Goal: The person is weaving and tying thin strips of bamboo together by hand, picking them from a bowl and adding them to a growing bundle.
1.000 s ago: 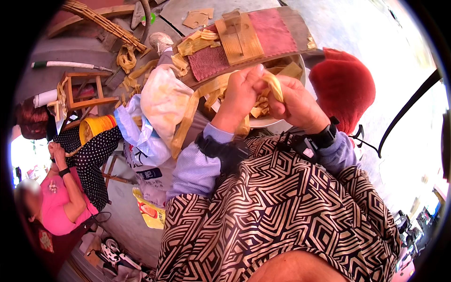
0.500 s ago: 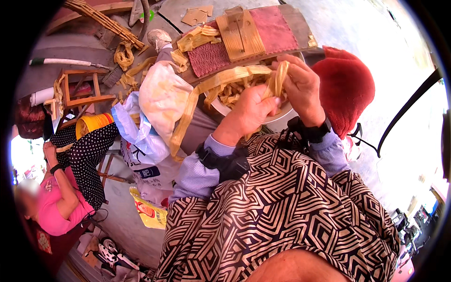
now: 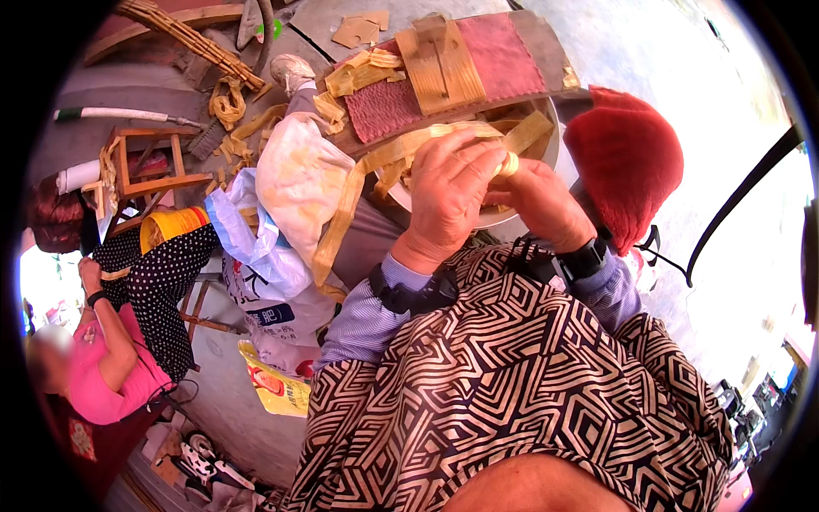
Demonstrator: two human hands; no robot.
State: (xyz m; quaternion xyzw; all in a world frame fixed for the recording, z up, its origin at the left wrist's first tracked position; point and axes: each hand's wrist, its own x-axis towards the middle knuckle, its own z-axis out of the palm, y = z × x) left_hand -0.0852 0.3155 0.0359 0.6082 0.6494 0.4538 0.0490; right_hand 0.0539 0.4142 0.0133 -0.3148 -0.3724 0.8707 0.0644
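A long, flat, yellowish strip [image 3: 386, 155] runs between my hands, its loose end hanging over my left leg. My left hand [image 3: 445, 198] is closed around part of it, back of the hand facing up. Close beside it, my right hand [image 3: 550, 205] pinches a tight yellow fold [image 3: 509, 165] of the strip; its fingertips are partly hidden. Beneath both hands stands a pale round basin [image 3: 556, 141] with more yellowish pieces in it, mostly covered by the hands.
Beyond the basin lies a board with a pink cloth [image 3: 501, 56] and a grooved wooden block [image 3: 439, 68]. A white cloth [image 3: 299, 175] covers my left knee, a red cloth [image 3: 623, 162] the right. At left, a person in pink [image 3: 128, 367] sits near a wooden stool [image 3: 153, 183].
My left hand has moved up and turned over, coming against the right hand. The right hand has lowered slightly, and the standing loop of strip is now a small tight fold.
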